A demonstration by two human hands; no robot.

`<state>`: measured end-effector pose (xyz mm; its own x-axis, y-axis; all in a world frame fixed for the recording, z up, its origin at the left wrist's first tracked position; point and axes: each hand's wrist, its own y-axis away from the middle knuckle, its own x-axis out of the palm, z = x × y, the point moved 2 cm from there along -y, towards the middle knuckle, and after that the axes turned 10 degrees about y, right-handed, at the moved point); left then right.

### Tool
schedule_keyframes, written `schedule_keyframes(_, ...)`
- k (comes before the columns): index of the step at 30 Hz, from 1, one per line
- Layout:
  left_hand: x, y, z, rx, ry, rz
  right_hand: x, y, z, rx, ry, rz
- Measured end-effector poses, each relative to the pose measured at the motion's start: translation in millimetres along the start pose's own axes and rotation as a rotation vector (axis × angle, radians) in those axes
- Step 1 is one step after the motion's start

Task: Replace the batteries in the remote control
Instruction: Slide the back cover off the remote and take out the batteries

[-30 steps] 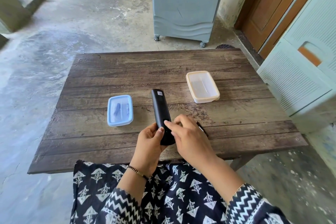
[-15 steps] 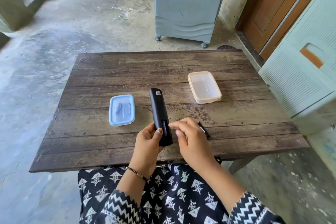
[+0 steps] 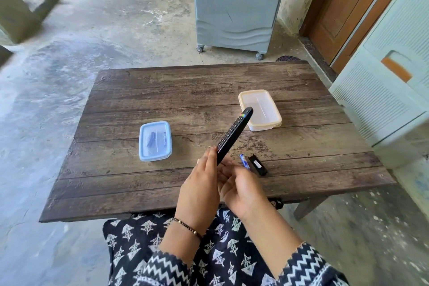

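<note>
Left hand [image 3: 201,189] fingers grasping remote [image 3: 234,135] tilted toward 1 o'clock, likely to tip batteries into the released right hand [image 3: 241,189]; battery [image 3: 244,161] and cover [image 3: 257,165] on desk [image 3: 209,86].

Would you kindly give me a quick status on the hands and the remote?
Left hand grips remote, tilted off table. Right hand cupped open beneath. One battery and cover lie on table. Nothing in the way.

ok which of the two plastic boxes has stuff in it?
The blue-lidded box, left of the remote: dark items show through its lid. The cream-lidded box on the right looks empty.
</note>
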<state>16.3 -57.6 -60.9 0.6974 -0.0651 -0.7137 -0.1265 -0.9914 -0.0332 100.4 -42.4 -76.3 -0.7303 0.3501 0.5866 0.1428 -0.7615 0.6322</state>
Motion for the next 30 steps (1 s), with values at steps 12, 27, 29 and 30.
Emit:
schedule_keyframes(12,-2.1,-0.8,2.3,-0.010,0.158,-0.170,-4.1,4.6,9.9,-0.078,0.212,0.021)
schedule_keyframes(27,12.4,-13.4,16.8,-0.410,0.584,-0.184,-49.3,5.3,58.3,-0.683,1.699,-0.556)
schedule_keyframes(29,11.3,-15.3,17.9,-0.448,0.585,-0.200,-43.8,3.5,60.0,-0.706,1.773,-0.525)
schedule_keyframes(30,10.7,-16.2,18.3,-0.456,0.587,-0.207,-40.9,2.4,60.5,-0.709,1.802,-0.506)
